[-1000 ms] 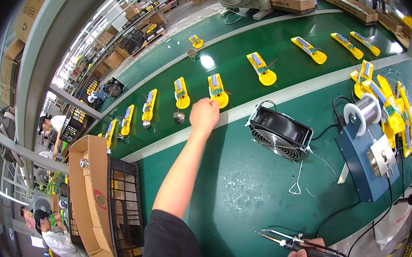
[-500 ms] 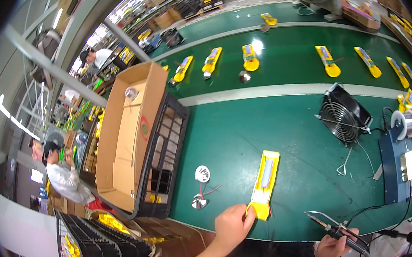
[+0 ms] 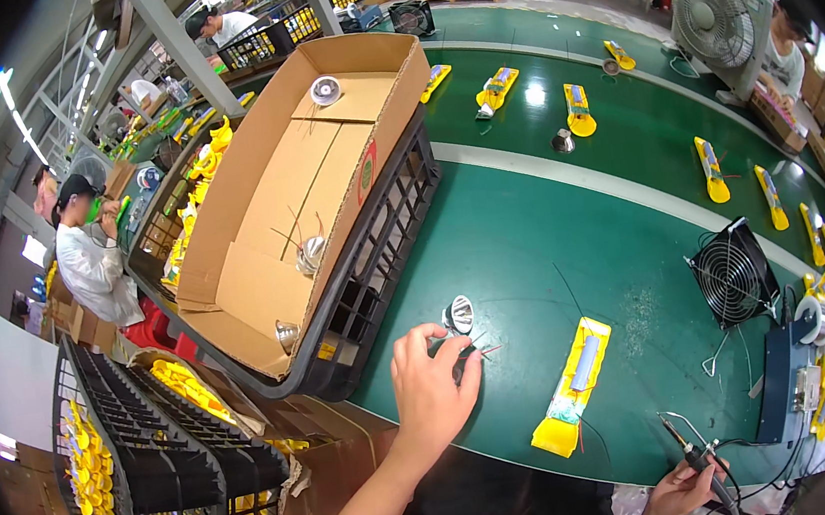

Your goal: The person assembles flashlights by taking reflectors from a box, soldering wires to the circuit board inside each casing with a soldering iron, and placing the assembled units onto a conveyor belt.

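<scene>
My left hand [image 3: 433, 388] is over the green bench, its thumb and fingertips closed around a small lamp reflector that they largely hide. Thin red and dark wires stick out beside the fingertips. Just beyond them rests another silvery lamp reflector [image 3: 458, 315]. To the right, a yellow flashlight housing [image 3: 577, 388] lies on the bench, untouched, with a grey-blue cylindrical part inside and loose wires at its near end. At the bench's near edge, my right hand [image 3: 685, 490] grips a soldering iron [image 3: 697, 457], its tip pointing up and left beside a curved pale wire.
A cardboard tray [image 3: 259, 228] with several reflectors sits on a black crate [image 3: 374, 272] at left. Rightward are a small black fan [image 3: 733, 271], a blue box [image 3: 789, 394] and a solder spool [image 3: 815, 321]. More yellow housings [image 3: 578, 110] lie on the green conveyor beyond.
My left hand has let go of the yellow housing, now lying on the bench, and moved to the reflectors at left. My right hand still holds the soldering iron. The view has shifted.
</scene>
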Motion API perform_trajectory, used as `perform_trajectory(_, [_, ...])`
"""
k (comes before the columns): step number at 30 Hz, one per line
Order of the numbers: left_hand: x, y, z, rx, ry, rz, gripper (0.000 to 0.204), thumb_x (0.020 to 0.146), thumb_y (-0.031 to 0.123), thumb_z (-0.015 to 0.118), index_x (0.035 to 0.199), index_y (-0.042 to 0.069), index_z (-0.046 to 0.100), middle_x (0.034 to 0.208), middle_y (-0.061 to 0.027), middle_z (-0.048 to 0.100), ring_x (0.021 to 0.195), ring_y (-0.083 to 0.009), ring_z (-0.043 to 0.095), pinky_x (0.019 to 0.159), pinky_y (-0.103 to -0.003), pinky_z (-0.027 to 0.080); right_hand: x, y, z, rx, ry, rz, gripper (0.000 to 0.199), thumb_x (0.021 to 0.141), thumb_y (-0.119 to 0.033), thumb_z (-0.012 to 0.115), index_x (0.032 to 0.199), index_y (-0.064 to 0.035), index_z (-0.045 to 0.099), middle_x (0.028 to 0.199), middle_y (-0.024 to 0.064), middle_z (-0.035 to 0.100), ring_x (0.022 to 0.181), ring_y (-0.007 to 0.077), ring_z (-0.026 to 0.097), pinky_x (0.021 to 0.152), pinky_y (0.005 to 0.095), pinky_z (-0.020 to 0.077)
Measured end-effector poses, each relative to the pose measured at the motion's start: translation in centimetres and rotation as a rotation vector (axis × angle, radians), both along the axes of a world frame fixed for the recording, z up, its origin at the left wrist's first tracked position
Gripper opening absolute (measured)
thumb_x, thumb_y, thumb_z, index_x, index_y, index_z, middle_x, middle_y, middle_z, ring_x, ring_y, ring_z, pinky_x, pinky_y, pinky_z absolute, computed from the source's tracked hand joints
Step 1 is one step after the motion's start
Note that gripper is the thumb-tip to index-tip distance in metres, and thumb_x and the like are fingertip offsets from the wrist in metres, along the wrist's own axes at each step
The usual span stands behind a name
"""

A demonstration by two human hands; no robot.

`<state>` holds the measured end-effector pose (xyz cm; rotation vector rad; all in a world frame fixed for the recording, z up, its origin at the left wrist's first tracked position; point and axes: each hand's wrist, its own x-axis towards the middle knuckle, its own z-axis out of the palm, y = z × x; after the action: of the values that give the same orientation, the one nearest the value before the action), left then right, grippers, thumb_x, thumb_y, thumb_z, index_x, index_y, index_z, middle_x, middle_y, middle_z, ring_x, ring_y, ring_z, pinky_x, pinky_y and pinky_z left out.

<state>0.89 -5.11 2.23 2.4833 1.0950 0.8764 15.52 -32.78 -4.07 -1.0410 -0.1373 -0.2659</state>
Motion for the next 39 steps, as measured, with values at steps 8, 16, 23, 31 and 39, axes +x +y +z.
perform_trajectory(8, [-2.3,-1.9,-0.3,-0.125,-0.215,-0.193,0.006,0.069,0.005,0.063,0.074,0.005,0.06,0.079,-0.0061,0.059,0.079,-0.0258,0.05,0.071,-0.033,0.041,0.2,-0.7,0.1,-0.039,-0.034,0.034,0.016,0.086,-0.014,0.039,0.091,0.0005,0.043,0.049,0.001,0.033,0.043,0.0076,0.03,0.046,0.0198,0.0289])
perform_trajectory(16, [-0.8,-7.0,-0.9,-0.549,-0.196,-0.307,0.007,0.07,0.006,0.062,0.065,0.003,0.058,0.063,-0.0051,0.053,0.059,-0.0192,0.047,0.054,-0.028,0.037,0.3,0.0,1.8,-0.167,-0.123,0.268,0.019,0.085,-0.016,0.045,0.093,0.0001,0.043,0.062,0.0021,0.042,0.042,0.0055,0.032,0.04,0.0174,0.0256])
perform_trajectory(23, [1.3,-8.1,-0.8,-0.605,-0.244,-0.306,0.01,0.069,0.005,0.062,0.063,0.003,0.055,0.053,-0.005,0.045,0.045,-0.015,0.04,0.041,-0.027,0.029,0.0,1.5,2.8,-0.351,-0.099,0.04,0.027,0.078,-0.02,0.054,0.084,0.0014,0.038,0.06,0.0034,0.04,0.037,0.0067,0.037,0.036,0.0164,0.0332])
perform_trajectory(31, [1.4,-8.4,-1.5,-0.654,-0.24,-0.32,0.012,0.068,0.004,0.063,0.06,0.004,0.053,0.047,-0.0032,0.044,0.038,-0.0152,0.039,0.038,-0.027,0.029,-0.8,1.3,3.0,-0.419,-0.14,0.147,0.025,0.08,-0.021,0.051,0.083,0.0014,0.04,0.068,0.0034,0.037,0.041,0.0065,0.037,0.039,0.0164,0.0331])
perform_trajectory(39, [1.7,-8.3,-1.8,-0.695,-0.279,-0.278,0.012,0.067,0.0,0.062,0.059,0.003,0.053,0.044,-0.0025,0.041,0.035,-0.0109,0.035,0.036,-0.025,0.025,-3.3,4.2,4.4,-0.7,-0.08,0.281,0.042,0.078,-0.041,0.054,0.077,-0.0017,0.039,0.074,0.0042,0.039,0.058,0.0095,0.043,0.051,0.0177,0.0353])
